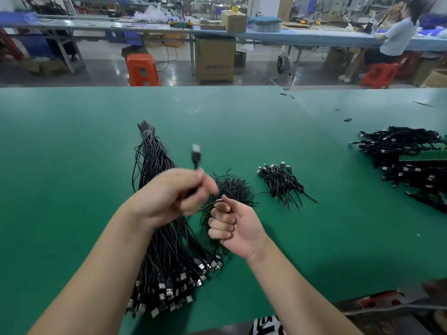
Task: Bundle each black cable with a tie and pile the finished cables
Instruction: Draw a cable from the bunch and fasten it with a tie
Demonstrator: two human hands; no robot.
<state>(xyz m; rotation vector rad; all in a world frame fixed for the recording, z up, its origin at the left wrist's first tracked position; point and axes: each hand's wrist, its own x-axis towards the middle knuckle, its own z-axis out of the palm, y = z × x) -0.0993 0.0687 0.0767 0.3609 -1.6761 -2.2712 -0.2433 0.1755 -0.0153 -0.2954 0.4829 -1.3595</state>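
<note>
My left hand (169, 197) pinches a black cable (196, 155) just below its USB plug, which sticks up above my fingers; the hand is blurred. My right hand (233, 226) is curled round the cable's other stretch at chest height. Under my left forearm lies a long bunch of loose black cables (167, 252), plugs toward me. A tangle of black wire ties (232, 187) sits beyond my right hand. To its right lies a small pile of bundled cables (283, 181).
The green table (72, 146) ends at a far edge facing an aisle. A larger heap of black cables (408, 155) lies at the right edge. Small black scraps (347, 119) dot the far right. A seated person (396, 37) works at another bench.
</note>
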